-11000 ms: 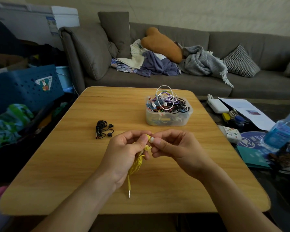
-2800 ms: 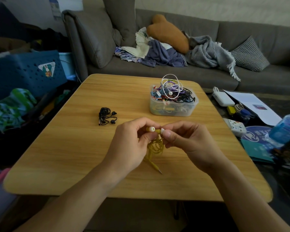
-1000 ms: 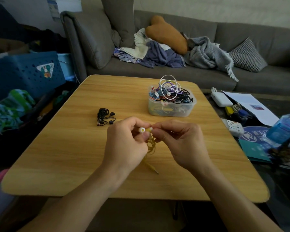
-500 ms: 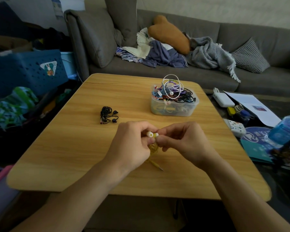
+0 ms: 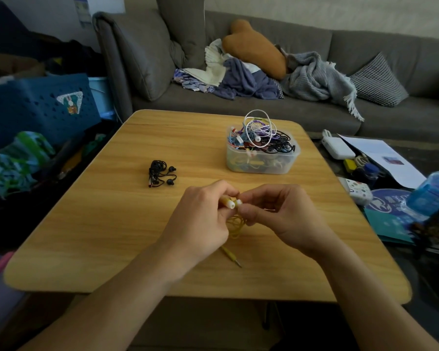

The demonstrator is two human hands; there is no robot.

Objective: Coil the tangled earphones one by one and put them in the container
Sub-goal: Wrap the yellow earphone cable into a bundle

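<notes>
Head view, near edge: two bare forearms are extended over the wooden desk (image 5: 99, 224), and the hands are brought together above its middle. The yellow earphones (image 5: 235, 228) are held between them. The left hand (image 5: 200, 219) is curled, with its grip closed around the white-tipped earbuds (image 5: 230, 203), which protrude from between the thumb and fingers. The right hand (image 5: 281, 216) is likewise curled, its fingertips pinched on the yellow cable just beside the earbuds. A small bundle of loops is seen hanging below the two hands, and the yellow plug (image 5: 232, 257) is trailed onto the desk surface beneath them.

Middle distance, left: a coiled pair of black earphones (image 5: 160, 173) is laid on the desk, well apart from both hands.

Middle distance, right of centre: a clear plastic container (image 5: 261, 165) is placed on the desk beyond the hands. It is filled with earphones of several colours, and a white cable loop (image 5: 259, 125) is raised above its rim.

Far field: a grey sofa (image 5: 264, 105) is positioned behind the desk, and on it are heaped clothes, a grey blanket (image 5: 314, 79) and an orange-brown cushion (image 5: 254, 46). A blue perforated crate (image 5: 36, 107) is seen at the left. At the right, beside the desk, a white adapter (image 5: 337, 148), papers and a blue-tinted bottle (image 5: 433, 191) are visible.
</notes>
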